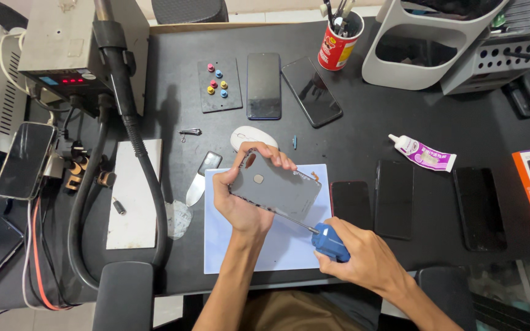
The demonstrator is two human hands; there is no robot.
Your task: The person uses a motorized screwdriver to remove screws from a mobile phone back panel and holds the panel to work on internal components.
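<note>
Right hand [363, 260], lower centre-right: I see fingers [338, 257] clamped on a blue-handled screwdriver [329, 240], its shaft angled up-left onto the phone's lower edge. Left hand [240, 199], centre: fingers [271, 153] wrapped tight round a grey phone [275, 188], back up, tilted above the pale blue mat [289, 245]. Farther, top of the surface [369, 122]: two dark phones [264, 84], red cup [340, 41].

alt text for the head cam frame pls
The left hand grips a grey smartphone back-up over a pale blue work mat, while the right hand holds a blue-handled screwdriver to its lower edge. Several dark phones lie around on the black desk.
</note>
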